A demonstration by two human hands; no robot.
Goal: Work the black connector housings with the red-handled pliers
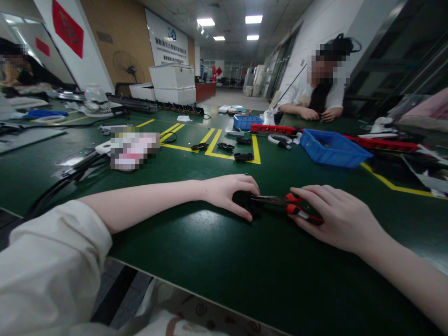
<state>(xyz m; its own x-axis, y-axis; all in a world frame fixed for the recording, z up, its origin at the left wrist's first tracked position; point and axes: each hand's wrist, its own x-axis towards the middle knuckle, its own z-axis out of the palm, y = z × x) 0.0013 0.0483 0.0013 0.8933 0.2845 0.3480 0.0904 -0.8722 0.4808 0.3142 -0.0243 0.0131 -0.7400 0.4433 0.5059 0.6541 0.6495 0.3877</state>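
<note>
My right hand (339,214) is closed around the red and black handles of a pair of pliers (292,205). The plier jaws point left and reach a small black part (252,204) on the green table. Thumb and fingers of my left hand (229,193) curve around that same black part and hold it from the left. Its exact shape is hard to make out against the dark table. Beyond my hands, several small black pieces (244,157) lie in and beside a yellow-taped rectangle (259,151).
A blue bin (332,147) stands at the right, with a smaller blue bin (247,122) farther back. Left of the tape lies a phone-like object (135,151) near black cables (75,175). Across the table (196,242) sits another person (315,93); red strips (276,129) lie nearby.
</note>
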